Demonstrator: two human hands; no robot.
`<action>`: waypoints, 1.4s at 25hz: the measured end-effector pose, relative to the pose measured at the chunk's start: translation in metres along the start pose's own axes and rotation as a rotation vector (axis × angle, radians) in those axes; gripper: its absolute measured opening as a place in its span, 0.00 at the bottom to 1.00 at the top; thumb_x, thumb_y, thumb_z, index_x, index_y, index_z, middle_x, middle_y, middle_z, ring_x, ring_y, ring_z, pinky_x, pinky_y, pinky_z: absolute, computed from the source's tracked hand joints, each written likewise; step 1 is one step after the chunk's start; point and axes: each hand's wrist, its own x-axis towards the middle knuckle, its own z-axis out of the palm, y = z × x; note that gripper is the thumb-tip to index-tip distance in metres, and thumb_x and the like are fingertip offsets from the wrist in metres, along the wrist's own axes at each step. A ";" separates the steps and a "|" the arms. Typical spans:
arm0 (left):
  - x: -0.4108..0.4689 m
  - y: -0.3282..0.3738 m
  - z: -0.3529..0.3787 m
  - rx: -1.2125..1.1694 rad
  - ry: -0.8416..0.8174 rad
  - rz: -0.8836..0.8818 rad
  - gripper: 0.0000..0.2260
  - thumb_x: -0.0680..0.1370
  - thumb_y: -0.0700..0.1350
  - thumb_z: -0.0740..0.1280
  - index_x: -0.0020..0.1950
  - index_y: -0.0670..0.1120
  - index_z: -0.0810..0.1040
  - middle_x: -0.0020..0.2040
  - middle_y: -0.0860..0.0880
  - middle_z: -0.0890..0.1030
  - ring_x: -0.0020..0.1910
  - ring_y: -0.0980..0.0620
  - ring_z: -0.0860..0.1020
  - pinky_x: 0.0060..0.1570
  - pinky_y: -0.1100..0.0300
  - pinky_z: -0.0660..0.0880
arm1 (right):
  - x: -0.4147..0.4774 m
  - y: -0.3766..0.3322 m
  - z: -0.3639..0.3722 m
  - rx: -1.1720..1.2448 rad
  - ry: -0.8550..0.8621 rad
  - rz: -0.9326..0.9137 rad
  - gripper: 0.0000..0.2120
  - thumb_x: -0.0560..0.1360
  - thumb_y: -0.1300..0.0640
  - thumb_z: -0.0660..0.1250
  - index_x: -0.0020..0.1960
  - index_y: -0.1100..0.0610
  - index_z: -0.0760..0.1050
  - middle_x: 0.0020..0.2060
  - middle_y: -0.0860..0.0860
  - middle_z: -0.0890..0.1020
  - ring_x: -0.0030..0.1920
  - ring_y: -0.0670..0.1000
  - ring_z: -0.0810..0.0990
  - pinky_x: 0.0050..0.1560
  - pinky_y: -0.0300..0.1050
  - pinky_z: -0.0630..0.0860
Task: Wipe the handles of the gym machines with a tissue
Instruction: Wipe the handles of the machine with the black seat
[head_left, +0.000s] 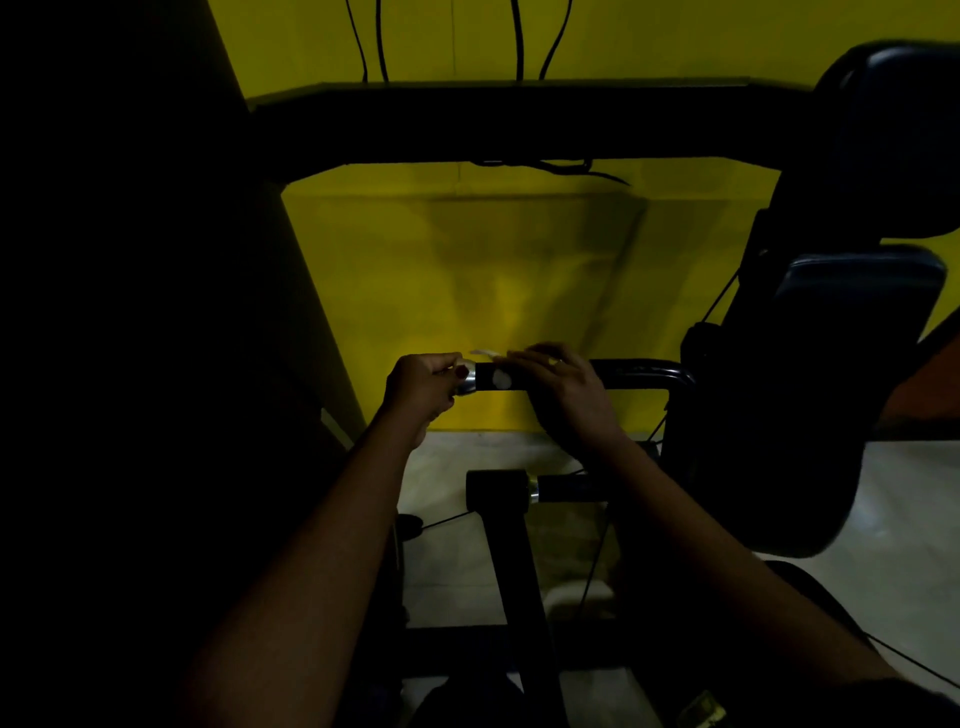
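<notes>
A black machine handle (491, 376) with a silver end cap runs level in front of the yellow wall. My left hand (423, 387) grips its silver end, fingers curled round it. My right hand (563, 387) lies over the handle just to the right, fingers curled on the bar, with a white tissue (488, 354) sticking out above the handle between the two hands. A pale patch of tissue shows on the front of the handle. The scene is dim and the tissue is blurred.
A second black grip with a silver collar (511, 491) sits lower, on a black post (524, 597). Dark padded seat parts (852, 322) fill the right side. A black crossbar (493, 124) spans above, cables hanging. A dark column stands at left; pale floor lies below.
</notes>
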 end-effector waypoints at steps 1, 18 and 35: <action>-0.001 0.001 0.000 -0.027 -0.005 -0.015 0.17 0.79 0.39 0.67 0.67 0.39 0.75 0.53 0.42 0.79 0.44 0.50 0.77 0.50 0.50 0.78 | -0.004 0.000 0.006 -0.020 0.054 -0.025 0.16 0.72 0.66 0.65 0.58 0.60 0.81 0.53 0.56 0.84 0.49 0.60 0.80 0.46 0.49 0.77; -0.004 0.002 -0.004 -0.165 -0.083 -0.086 0.19 0.79 0.39 0.66 0.70 0.38 0.72 0.59 0.40 0.78 0.52 0.48 0.79 0.41 0.63 0.79 | -0.031 -0.006 0.033 -0.033 0.059 -0.017 0.09 0.76 0.64 0.62 0.53 0.64 0.78 0.47 0.62 0.79 0.47 0.61 0.73 0.39 0.53 0.77; -0.002 0.014 0.000 0.030 -0.029 -0.057 0.04 0.78 0.39 0.69 0.52 0.44 0.78 0.49 0.35 0.80 0.43 0.42 0.79 0.48 0.46 0.78 | -0.008 -0.056 0.068 1.222 0.719 1.522 0.08 0.79 0.66 0.62 0.42 0.59 0.71 0.37 0.54 0.78 0.39 0.51 0.77 0.42 0.42 0.76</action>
